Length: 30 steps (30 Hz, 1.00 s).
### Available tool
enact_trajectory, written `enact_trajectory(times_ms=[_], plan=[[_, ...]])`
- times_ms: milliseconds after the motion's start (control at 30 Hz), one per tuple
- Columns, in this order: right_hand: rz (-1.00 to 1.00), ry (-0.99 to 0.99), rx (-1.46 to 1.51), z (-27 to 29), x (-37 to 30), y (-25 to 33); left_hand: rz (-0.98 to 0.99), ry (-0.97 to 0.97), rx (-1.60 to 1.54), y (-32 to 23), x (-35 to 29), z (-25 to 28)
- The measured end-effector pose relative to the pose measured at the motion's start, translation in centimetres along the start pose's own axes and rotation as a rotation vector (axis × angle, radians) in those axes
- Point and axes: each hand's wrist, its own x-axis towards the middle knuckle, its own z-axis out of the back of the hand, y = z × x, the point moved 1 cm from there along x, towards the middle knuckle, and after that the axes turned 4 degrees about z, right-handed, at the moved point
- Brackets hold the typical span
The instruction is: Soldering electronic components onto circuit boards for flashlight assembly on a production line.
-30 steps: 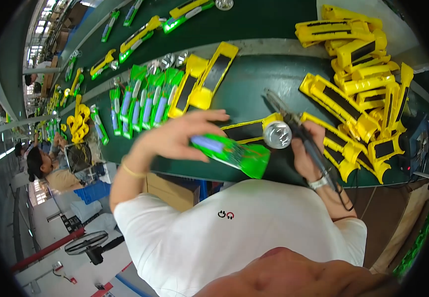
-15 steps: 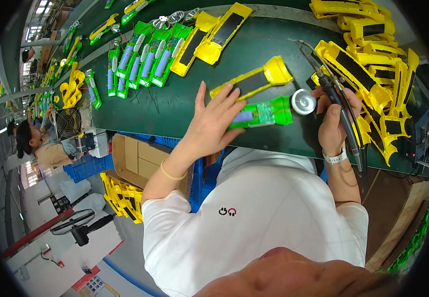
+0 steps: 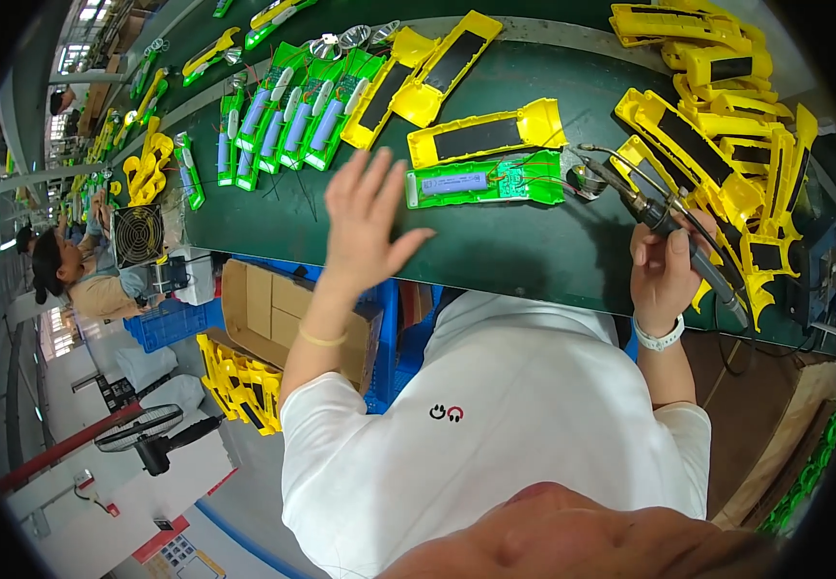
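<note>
My left hand (image 3: 365, 222) hovers over the green tabletop with its fingers spread and nothing in them. To its right lies a green lamp half-shell (image 3: 538, 190) with a violet battery (image 3: 456, 182) and a small green circuit board (image 3: 512, 179). Wires lead from the board to a round silver reflector (image 3: 589, 183), partly hidden by the iron's front end. My right hand (image 3: 667, 270) grips a soldering iron (image 3: 657, 214) with a thin metal tube along it, its tip end over the reflector. Just behind the green half-shell rests a yellow half-shell (image 3: 485, 135) with a black strip.
Several green half-shells with batteries (image 3: 292, 125) stand in a row at the back left, beside two yellow half-shells (image 3: 442, 72). More yellow half-shells (image 3: 707, 145) are heaped at right. A cardboard box (image 3: 263, 314) and a co-worker (image 3: 90, 275) are at left.
My left hand has let go of the green half-shell and moved left. The half-shell now lies farther back, by the yellow one. The soldering iron has tilted and come over the reflector.
</note>
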Motion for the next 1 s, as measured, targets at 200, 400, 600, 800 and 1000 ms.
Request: enact_trajectory(times_ms=[200,400,600,800,1000], plan=[[-0.019,0.023,0.004,-0.6,0.5,-1.0,-0.006,-0.238,-0.265,-6.0,5.5,-2.7],[-0.114,0.137,-0.132,-0.3,0.8,-1.0,0.061,-0.019,-0.527,-5.0,5.9,-3.1],[-0.161,0.234,-0.210,-0.6,0.8,-1.6,0.109,-0.036,-0.442,-5.3,6.1,-3.0],[-0.155,0.300,-0.345,-0.6,0.9,-2.2,0.124,0.020,-0.392,-5.5,6.5,-2.9],[-0.180,0.311,-0.352,-1.1,1.1,-2.3,0.118,0.085,-0.392,-5.4,6.6,-2.4]])
